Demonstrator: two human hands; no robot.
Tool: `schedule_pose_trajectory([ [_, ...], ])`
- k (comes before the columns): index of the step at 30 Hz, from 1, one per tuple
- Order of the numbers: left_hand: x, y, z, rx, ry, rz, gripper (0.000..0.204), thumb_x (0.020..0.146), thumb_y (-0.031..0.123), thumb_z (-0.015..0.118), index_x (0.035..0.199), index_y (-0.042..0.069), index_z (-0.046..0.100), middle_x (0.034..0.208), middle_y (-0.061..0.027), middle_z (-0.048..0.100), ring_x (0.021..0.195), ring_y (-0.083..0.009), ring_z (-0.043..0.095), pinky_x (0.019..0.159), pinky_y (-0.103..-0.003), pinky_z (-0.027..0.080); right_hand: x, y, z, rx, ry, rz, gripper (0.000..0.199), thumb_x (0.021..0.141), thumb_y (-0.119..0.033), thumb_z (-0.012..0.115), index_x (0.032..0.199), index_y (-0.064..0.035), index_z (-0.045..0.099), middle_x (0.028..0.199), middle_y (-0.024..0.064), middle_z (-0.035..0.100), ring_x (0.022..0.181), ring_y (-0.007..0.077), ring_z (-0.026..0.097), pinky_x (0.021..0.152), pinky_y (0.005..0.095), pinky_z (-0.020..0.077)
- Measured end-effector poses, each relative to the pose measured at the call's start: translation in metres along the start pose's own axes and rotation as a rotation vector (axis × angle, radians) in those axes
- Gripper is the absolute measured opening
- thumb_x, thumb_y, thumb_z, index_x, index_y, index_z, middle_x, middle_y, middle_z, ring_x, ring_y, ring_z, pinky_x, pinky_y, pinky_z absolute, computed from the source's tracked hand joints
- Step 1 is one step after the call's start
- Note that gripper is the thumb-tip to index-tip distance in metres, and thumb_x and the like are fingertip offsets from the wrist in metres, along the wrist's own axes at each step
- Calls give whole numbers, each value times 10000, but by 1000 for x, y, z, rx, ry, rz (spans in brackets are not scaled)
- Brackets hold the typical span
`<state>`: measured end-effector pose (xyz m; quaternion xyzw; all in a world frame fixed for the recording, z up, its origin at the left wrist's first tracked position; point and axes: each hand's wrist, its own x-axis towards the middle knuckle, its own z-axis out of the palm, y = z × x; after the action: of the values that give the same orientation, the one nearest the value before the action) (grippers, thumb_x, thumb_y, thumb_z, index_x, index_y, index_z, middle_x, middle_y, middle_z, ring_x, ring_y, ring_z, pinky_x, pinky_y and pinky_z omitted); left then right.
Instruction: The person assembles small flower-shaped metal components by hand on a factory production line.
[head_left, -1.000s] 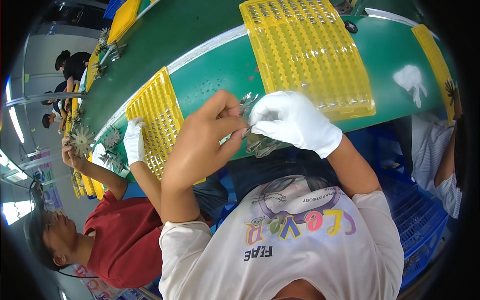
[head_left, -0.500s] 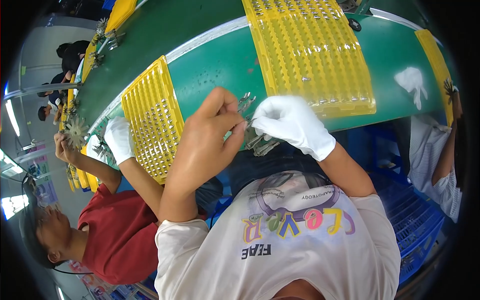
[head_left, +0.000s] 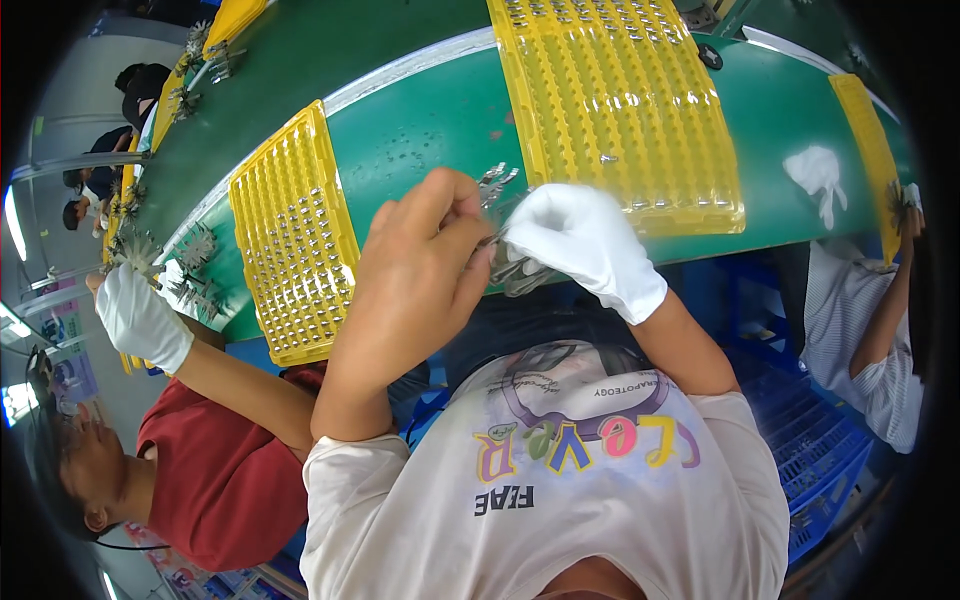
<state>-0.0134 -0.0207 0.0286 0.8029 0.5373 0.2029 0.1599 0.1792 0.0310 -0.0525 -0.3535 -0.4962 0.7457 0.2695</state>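
Observation:
My bare left hand [head_left: 415,275] is closed, with thumb and fingertips pinched together near the table's front edge. Facing it, my right hand [head_left: 590,245] in a white glove has its fingers curled in a pinch. Between them is a cluster of thin silver metal pieces [head_left: 497,182], splayed like prongs. Some prongs stick up beyond the fingertips, and others show under the glove. My right fingers close on this cluster. Whatever lies in my left fingertips is too small and blurred to name. Past my right hand lies a large yellow tray [head_left: 640,150] with rows of small silver parts at its far end.
Another yellow tray [head_left: 275,195], partly filled with silver parts, lies left on the green table [head_left: 420,110]. A loose white glove [head_left: 817,175] and a black disc [head_left: 709,57] are at right. A co-worker's gloved hand [head_left: 145,320] is at left. Blue crates [head_left: 825,450] stand lower right.
My hands stay nearly in place, and the metal cluster has turned slightly between them. The left co-worker's gloved hand has moved away from the left tray toward a star-shaped metal piece.

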Motion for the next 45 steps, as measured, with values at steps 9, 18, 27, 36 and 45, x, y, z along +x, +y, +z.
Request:
schedule_pose_trajectory([
  [9, -3, 4, 0, 102, 74, -15, 157, 787, -9, 747, 931, -37, 689, 1041, -134, 575, 916, -326, 613, 793, -416, 488, -6, -9, -3, -553, 437, -567, 191, 885, -121, 781, 1059, -46, 763, 898, 105, 758, 749, 181, 732, 679, 289, 560],
  [18, 0, 8, 1, 119, 82, 23, 125, 793, -3, 730, 904, -15, 673, 1042, -112, 579, 900, -301, 616, 772, -414, 462, -6, -17, 2, -568, 103, -561, 170, 858, -55, 782, 1027, -59, 757, 964, 100, 732, 834, 217, 701, 731, 328, 538],
  [27, -12, 2, 5, -50, 108, -52, 195, 809, -6, 767, 999, 15, 725, 994, -110, 595, 828, -275, 622, 706, -374, 512, -9, -15, 2, -624, 191, -745, 83, 840, -50, 782, 907, -44, 733, 876, 109, 722, 753, 270, 707, 652, 367, 537],
  [36, -19, -8, 17, -287, 269, -171, 141, 881, -86, 697, 1016, -49, 717, 1013, -119, 560, 861, -236, 625, 710, -321, 519, -4, -15, -82, -1416, 461, -384, 167, 877, -209, 752, 1021, -125, 774, 936, 100, 709, 847, 307, 706, 745, 393, 559],
  [45, -13, -12, 19, -354, 349, -136, 157, 871, -100, 686, 1020, -58, 711, 1006, -121, 554, 851, -222, 621, 716, -301, 524, 20, -4, -75, -1854, 453, -310, 76, 826, -156, 682, 842, -82, 677, 840, 128, 648, 772, 317, 698, 641, 444, 563],
])
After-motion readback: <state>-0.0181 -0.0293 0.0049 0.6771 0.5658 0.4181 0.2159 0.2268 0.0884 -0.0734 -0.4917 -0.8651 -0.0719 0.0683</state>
